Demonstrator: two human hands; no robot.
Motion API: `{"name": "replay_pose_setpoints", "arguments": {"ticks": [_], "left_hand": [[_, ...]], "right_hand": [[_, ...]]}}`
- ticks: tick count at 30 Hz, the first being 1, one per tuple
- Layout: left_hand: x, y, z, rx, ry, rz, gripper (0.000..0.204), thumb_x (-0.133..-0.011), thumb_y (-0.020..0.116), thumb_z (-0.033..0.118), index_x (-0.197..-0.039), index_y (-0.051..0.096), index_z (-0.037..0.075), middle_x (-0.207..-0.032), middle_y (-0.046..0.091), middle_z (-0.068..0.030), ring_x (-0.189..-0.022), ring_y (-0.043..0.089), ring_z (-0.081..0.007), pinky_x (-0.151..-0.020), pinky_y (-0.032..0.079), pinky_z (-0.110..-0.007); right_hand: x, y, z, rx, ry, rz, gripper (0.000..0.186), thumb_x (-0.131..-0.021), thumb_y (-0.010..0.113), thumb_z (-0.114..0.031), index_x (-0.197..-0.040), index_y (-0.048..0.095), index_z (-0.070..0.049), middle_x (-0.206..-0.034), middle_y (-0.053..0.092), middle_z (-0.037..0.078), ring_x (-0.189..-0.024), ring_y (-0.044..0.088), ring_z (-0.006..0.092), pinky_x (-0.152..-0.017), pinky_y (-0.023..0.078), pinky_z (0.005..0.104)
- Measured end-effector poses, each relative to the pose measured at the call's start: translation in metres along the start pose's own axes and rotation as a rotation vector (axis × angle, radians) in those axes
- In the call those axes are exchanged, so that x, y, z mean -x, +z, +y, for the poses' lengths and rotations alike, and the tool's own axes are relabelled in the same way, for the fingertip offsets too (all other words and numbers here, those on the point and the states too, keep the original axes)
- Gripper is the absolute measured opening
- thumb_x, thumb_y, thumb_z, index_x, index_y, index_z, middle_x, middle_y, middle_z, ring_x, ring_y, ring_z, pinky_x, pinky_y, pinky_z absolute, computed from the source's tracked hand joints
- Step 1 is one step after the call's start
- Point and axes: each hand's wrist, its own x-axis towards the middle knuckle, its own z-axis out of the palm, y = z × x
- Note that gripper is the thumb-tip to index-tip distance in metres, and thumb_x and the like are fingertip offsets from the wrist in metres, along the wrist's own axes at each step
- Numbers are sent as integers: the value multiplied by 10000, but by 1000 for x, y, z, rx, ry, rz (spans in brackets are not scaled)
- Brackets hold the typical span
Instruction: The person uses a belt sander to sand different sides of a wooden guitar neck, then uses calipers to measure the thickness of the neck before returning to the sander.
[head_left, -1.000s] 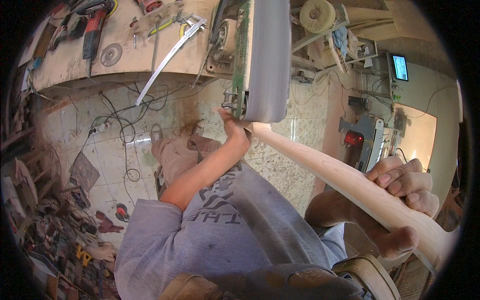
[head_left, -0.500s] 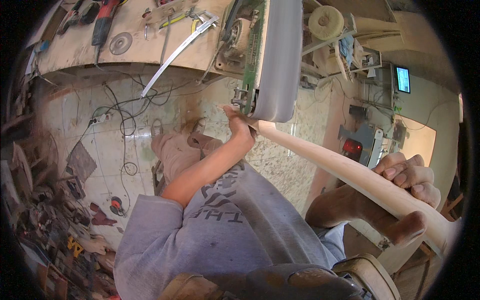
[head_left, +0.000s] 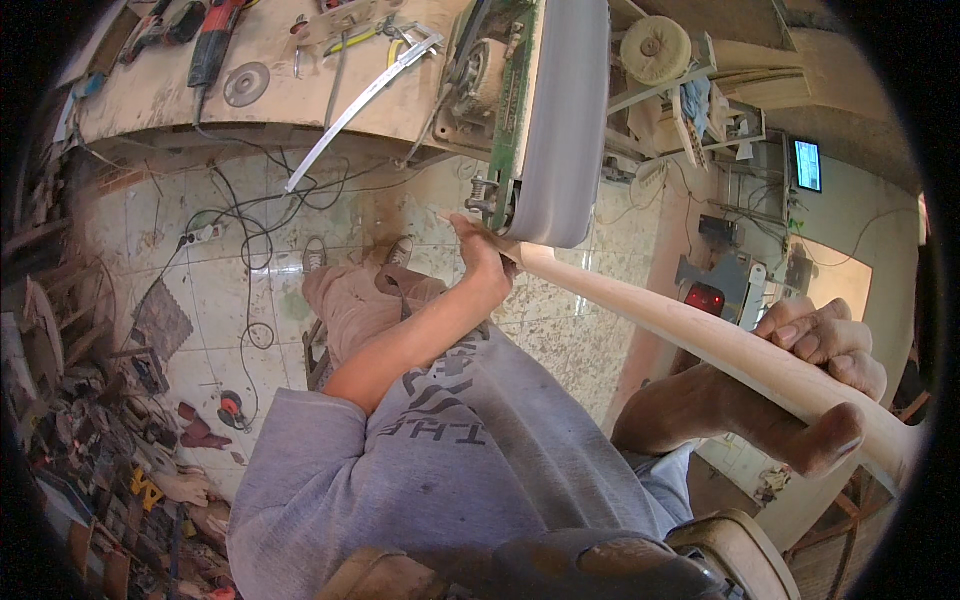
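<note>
A long, pale wooden shaft (head_left: 650, 315) slants from the belt's lower end toward the right rim, growing thicker on the way. My left hand (head_left: 484, 258) is wrapped around its thin end, just below the belt sander. At the thick part my right hand (head_left: 825, 350) grips it, fingers over the far side and thumb on the near side. The wood meets or nearly meets the bottom curve of the grey sanding belt (head_left: 562, 130); I cannot tell whether they touch. The belt's surface looks streaked. Beside it is a green machine frame (head_left: 510, 120) with a spring bolt.
On the workbench (head_left: 130, 95) lie a red-and-black power tool (head_left: 212, 40), a round disc (head_left: 247, 85) and a curved metal strip (head_left: 365, 105). A buffing wheel (head_left: 655, 48) stands right of the belt. Cables (head_left: 255, 235) trail over the tiled floor. Wood scraps (head_left: 100, 430) are piled left.
The whole view has shifted very slightly. Both hands keep their grip, and the wooden shaft stays at the lower end of the belt with almost no movement.
</note>
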Motion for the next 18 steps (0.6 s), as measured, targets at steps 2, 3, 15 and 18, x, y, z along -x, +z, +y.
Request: {"name": "replay_pose_setpoints", "arguments": {"ticks": [2,3,15,18], "left_hand": [[0,0,0,-10,-7,7,715,-949,154,637,-1361,404,109,-1381,464,-78,-1247,457,-258,-1033,372,-413],[-1,-1,-1,-13,-9,1,720,-947,151,641,-1359,408,110,-1381,464,-80,-1247,456,-258,-1029,374,-412],[-16,-12,-9,-68,-35,-41,771,-916,115,694,-1386,363,135,-1393,435,-72,-1241,450,-251,-991,393,-423],[-15,-12,-10,-43,-43,-50,792,-913,125,698,-1388,369,114,-1412,426,-80,-1269,432,-272,-1039,355,-430]], "right_hand": [[0,-1,1,2,2,1,396,-835,499,-394,-879,577,-9,-631,453,104,-531,449,160,-366,392,257],[-1,-1,1,1,5,1,397,-834,500,-396,-878,578,-9,-630,452,103,-531,447,160,-366,391,258],[0,-3,3,38,2,47,374,-842,516,-384,-837,559,-12,-620,431,92,-524,417,142,-385,402,256],[0,-2,1,52,13,62,375,-846,511,-392,-811,541,-20,-619,421,85,-526,414,141,-389,404,254]]}}
